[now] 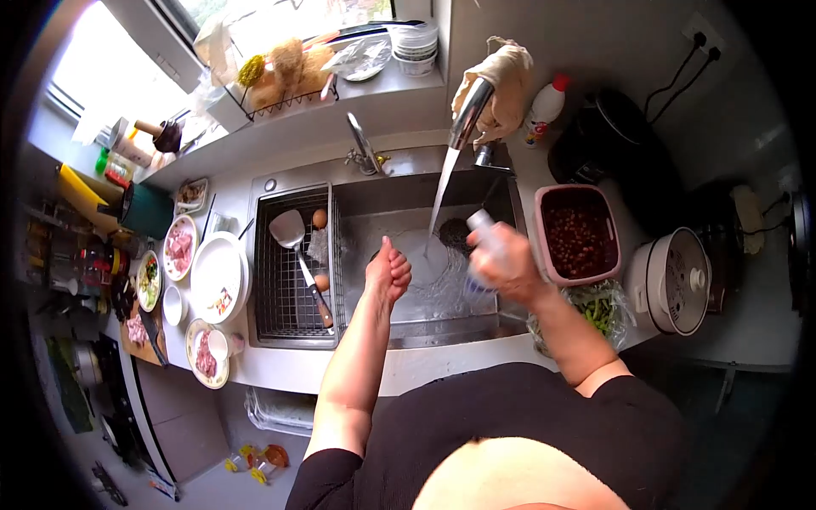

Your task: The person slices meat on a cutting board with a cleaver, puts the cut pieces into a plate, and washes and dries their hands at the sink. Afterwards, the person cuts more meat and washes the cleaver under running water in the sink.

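My left hand [389, 272] is held over the sink [408, 331], its fingers curled in and the thumb pointing up; nothing shows in it. To its right, my right hand [510, 263] grips a whitish bottle [484, 246] with a pale top, smeared by motion. The bottle is tilted over the right side of the basin. Water [440, 191] runs from the large faucet [472, 112] into the basin between and beyond my hands. A dark round drain strainer [455, 231] lies near the bottle.
A wire rack [272, 314] in the sink's left side holds a spatula [297, 246] and eggs [320, 218]. Plates of meat [180, 246] and bowls [218, 276] crowd the left counter. At right are a pink basin [578, 276] of beans, bagged green pods [599, 310] and a white cooker [671, 280].
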A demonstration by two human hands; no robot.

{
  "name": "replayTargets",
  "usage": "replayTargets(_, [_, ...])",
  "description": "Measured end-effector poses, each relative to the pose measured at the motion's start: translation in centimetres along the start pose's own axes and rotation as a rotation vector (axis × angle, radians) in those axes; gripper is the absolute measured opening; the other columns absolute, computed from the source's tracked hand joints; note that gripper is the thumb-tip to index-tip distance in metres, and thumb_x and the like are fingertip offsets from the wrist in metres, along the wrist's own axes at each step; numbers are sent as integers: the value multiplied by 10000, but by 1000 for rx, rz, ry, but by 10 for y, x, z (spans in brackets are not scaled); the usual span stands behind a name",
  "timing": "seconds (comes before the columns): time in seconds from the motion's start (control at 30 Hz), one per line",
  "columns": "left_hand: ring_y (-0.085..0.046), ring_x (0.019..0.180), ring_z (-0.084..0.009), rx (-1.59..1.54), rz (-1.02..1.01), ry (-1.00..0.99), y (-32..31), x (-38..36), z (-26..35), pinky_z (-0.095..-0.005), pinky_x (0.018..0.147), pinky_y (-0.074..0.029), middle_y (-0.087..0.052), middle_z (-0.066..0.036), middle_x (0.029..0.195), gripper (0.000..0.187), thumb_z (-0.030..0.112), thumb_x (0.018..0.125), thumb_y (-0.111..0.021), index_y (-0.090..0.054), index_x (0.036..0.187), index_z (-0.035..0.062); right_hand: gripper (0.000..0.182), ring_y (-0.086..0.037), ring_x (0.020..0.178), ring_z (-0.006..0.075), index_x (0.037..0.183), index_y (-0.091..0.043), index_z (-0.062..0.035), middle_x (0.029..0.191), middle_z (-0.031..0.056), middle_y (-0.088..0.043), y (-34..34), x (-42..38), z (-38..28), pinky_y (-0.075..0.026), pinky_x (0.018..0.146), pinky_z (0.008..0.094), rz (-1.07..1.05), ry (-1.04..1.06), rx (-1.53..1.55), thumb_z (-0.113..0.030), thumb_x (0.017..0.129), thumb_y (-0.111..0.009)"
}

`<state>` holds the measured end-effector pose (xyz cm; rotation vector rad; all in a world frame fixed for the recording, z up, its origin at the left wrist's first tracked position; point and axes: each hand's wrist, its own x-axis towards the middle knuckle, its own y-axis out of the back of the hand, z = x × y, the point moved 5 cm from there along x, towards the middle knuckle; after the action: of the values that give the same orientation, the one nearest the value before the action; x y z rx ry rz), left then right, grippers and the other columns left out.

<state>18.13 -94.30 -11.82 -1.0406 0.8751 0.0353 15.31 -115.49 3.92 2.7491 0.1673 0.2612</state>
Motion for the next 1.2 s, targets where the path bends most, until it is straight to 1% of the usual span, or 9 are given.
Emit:
replayTargets(0.2, [-180, 353, -96, 253, 110, -71, -11, -3, -11, -253, 327, -106, -192, 45, 442, 518, 414, 919, -490, -244, 529, 180, 333, -587, 884, 132, 1115, -556, 41, 987, 73, -626, 115, 48, -42, -462, 793, 263, 598, 313, -134, -164, 856, -596])
replayTargets(0.47, [-270, 378, -79, 531, 287, -226, 9, -3, -9, -267, 323, -216, -315, 35, 531, 339, 71, 808, -589, -326, 618, 168, 576, -550, 1099, 264, 1247, -504, -1, 1213, 181, -561, 158, 139, 55, -402, 936, 356, 790, -80, -449, -375, 829, -635])
replayTargets(0.57, [-277, 371, -75, 415, 253, -235, 7, -12, -11, -265, 328, -212, -311, 38, 546, 330, 144, 832, -622, -329, 681, 165, 684, -533, 1118, 276, 1320, -459, -80, 1281, 161, -516, 189, 172, 150, -397, 946, 385, 691, 37, -495, -547, 831, -563])
replayTargets(0.8, [-164, 398, -76, 190, 67, -193, -15, -14, -21, -244, 374, -117, -190, 64, 496, 444, 479, 934, -426, -283, 630, 189, 673, -424, 1229, 310, 1373, -351, -32, 1363, 192, -407, 184, 160, 150, -353, 998, 398, 496, 191, -149, -387, 861, -605])
replayTargets(0.87, [-160, 400, -78, 149, 27, -189, -18, -12, -22, -241, 375, -117, -190, 64, 501, 458, 493, 938, -401, -276, 620, 187, 670, -391, 1252, 306, 1408, -263, -37, 1406, 185, -341, 190, 131, 163, -339, 1007, 413, 630, -157, -418, -327, 890, -574])
replayTargets(1.0, [-168, 407, -71, 152, -1, -234, -38, -12, -23, -222, 377, -124, -234, 57, 534, 438, 462, 954, -370, -301, 621, 186, 582, -419, 1215, 265, 1382, -283, -28, 1382, 157, -350, 98, 36, 87, -329, 1015, 392, 712, 218, -79, -293, 920, -519])
replayTargets(1.07, [-307, 423, -98, 229, -4, -360, -53, -9, -27, -256, 363, -245, -355, 41, 575, 365, 389, 950, -411, -435, 682, 142, 544, -425, 1195, 253, 1354, -313, -28, 1341, 153, -372, 5, 9, 34, -349, 997, 368, 305, 218, 114, -299, 926, -510])
replayTargets(1.13, [-475, 519, -146, 884, 168, -1261, -69, -2, -22, -290, 447, -398, -494, -3, 655, 235, 276, 925, -458, -549, 840, 76, 514, -487, 1117, 256, 1313, -347, -21, 1218, 147, -467, -66, -7, 34, -394, 946, 352, 113, -104, 463, -297, 919, -526])
replayTargets(1.2, [-569, 858, -186, 973, 9, -1246, -107, -46, -38, -304, 741, -458, -579, -85, 869, 169, 128, 877, -490, -590, 988, 49, 421, -552, 999, 257, 1214, -438, -26, 1068, 125, -551, -96, -3, -9, -440, 887, 371, -37, -425, 989, -262, 892, -571])
